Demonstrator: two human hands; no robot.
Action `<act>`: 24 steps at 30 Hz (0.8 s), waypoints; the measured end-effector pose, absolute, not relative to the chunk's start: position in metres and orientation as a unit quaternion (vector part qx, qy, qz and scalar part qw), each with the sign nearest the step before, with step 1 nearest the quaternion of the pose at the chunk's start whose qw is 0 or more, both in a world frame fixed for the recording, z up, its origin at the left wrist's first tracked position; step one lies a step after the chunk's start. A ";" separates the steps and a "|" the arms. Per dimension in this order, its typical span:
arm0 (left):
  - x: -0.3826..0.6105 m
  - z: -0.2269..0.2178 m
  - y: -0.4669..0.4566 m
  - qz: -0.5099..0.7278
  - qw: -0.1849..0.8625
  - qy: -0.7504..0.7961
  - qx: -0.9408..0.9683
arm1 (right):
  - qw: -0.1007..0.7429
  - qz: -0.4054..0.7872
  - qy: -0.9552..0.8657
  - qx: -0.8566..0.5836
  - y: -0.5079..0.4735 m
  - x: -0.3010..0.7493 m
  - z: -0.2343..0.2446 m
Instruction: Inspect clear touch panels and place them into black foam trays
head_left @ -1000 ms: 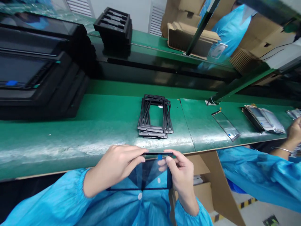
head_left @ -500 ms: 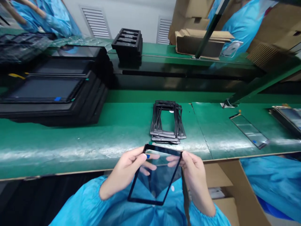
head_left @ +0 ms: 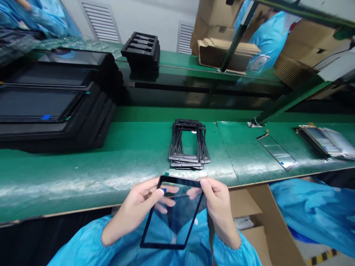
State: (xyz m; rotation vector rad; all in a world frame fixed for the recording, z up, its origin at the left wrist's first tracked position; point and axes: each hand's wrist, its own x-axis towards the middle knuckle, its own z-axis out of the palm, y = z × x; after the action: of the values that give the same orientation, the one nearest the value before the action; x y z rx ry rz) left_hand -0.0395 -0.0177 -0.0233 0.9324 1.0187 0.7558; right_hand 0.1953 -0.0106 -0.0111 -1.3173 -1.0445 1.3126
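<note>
I hold a black-bordered glass panel (head_left: pixel 173 218) tilted over my lap, just below the front edge of the green bench (head_left: pixel 111 155). My left hand (head_left: pixel 144 203) grips its upper left corner, thumb on top near a small blue tab, fingers behind the glass. My right hand (head_left: pixel 217 199) pinches the upper right corner. A pile of black frames (head_left: pixel 188 146) lies on the bench just beyond the panel.
Stacked black trays with screens (head_left: pixel 52 103) fill the left of the bench. A single glass strip (head_left: pixel 277 151) and a pile of panels (head_left: pixel 324 142) lie to the right. A black tray stack (head_left: pixel 141 46) and cardboard boxes (head_left: pixel 224 51) stand behind. A blue-sleeved person (head_left: pixel 313 214) sits at my right.
The panel went from lying flat and wide between my hands to tilted with its far end raised. Both hands kept their hold on its upper corners. The view shifted slightly.
</note>
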 end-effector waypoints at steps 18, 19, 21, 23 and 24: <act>-0.048 -0.003 0.003 0.228 0.576 0.470 0.629 | 0.358 0.462 -0.655 -0.479 -0.012 0.207 -0.025; -0.045 -0.002 0.001 0.223 0.575 0.468 0.633 | 0.345 0.465 -0.662 -0.476 -0.010 0.203 -0.023; -0.040 -0.003 -0.003 0.217 0.590 0.446 0.637 | 0.324 0.481 -0.663 -0.472 -0.008 0.192 -0.018; -0.036 -0.005 -0.006 0.222 0.622 0.426 0.618 | 0.326 0.498 -0.643 -0.483 -0.004 0.185 -0.017; -0.036 -0.007 -0.008 0.232 0.636 0.433 0.595 | 0.347 0.490 -0.627 -0.496 -0.002 0.186 -0.019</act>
State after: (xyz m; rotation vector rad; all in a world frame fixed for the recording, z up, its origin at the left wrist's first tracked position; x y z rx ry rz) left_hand -0.0357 -0.0080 -0.0069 1.3594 0.9884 0.5293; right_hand 0.1860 -0.0019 -0.0185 -1.2870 -1.6255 1.2718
